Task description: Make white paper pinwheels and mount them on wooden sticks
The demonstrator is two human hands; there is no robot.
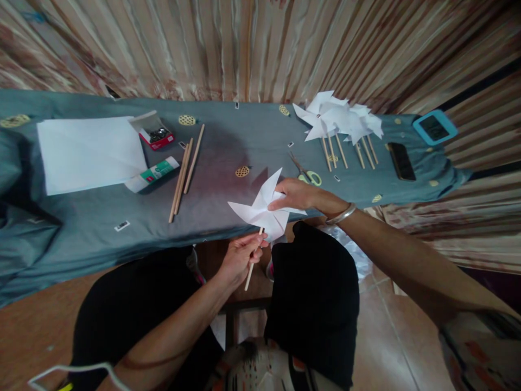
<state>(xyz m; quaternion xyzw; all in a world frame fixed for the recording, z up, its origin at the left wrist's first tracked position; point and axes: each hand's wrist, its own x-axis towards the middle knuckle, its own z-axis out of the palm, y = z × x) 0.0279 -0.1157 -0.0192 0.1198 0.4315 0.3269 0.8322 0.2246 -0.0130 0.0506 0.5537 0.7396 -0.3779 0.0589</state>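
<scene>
A white paper pinwheel (266,209) is held over the table's front edge, its blades spread. Below it, my left hand (243,255) is closed around the thin wooden stick (249,276) that meets the paper. My right hand (293,194) grips the pinwheel from the right, with the thumb on the paper near its centre. The fingers behind the paper are hidden. Just beyond my right hand lie scissors (311,177) with pale green handles. Several white pinwheels (325,117) on wooden sticks lie overlapping at the back right.
On the left are a stack of white paper (89,155), an open red box (158,137) of small metal pieces, a green and white box (158,169) and loose wooden sticks (183,179). A phone (401,161) and a blue-framed device (435,127) lie far right on the grey-green cloth (220,212).
</scene>
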